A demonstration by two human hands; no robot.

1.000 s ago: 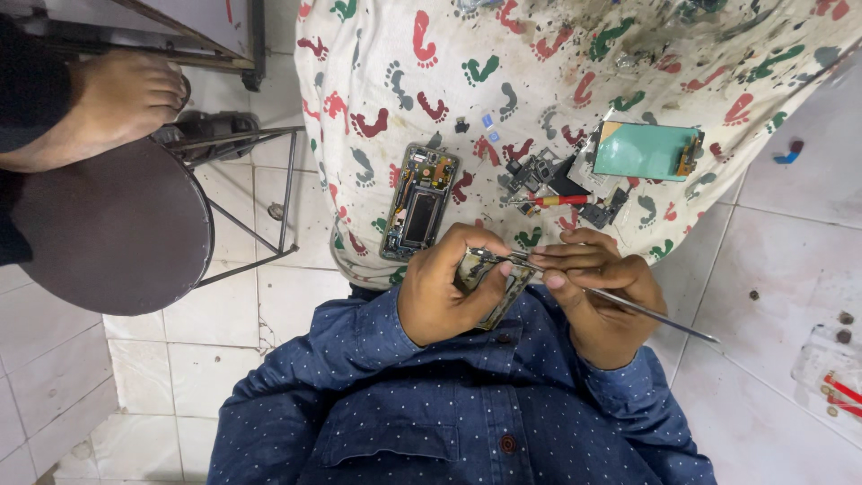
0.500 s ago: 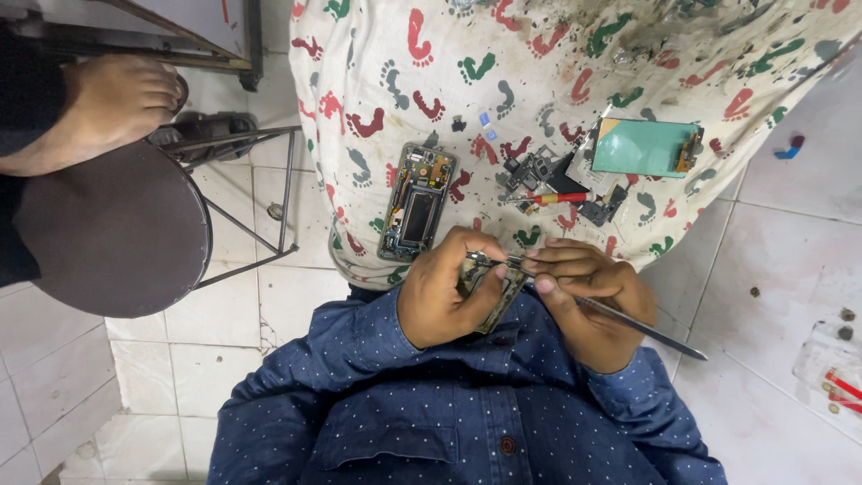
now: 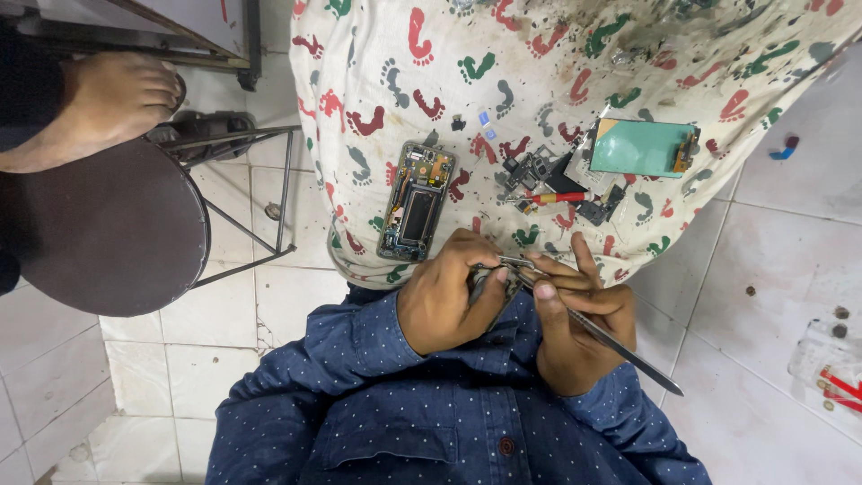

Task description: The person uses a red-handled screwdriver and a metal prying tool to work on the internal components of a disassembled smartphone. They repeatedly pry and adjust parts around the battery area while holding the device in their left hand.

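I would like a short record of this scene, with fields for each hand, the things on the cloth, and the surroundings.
left hand: holds a small dark part
right hand: holds metal tweezers, tips at the part
cloth: white, footprint pattern
on cloth: opened phone body, teal panel, red-handled tool, small loose parts
surroundings: round dark stool, another person's bare foot, tiled floor

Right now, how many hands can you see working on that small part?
2. The left hand pinches the small dark part just below the footprint-patterned cloth; the right hand beside it holds metal tweezers to the part.
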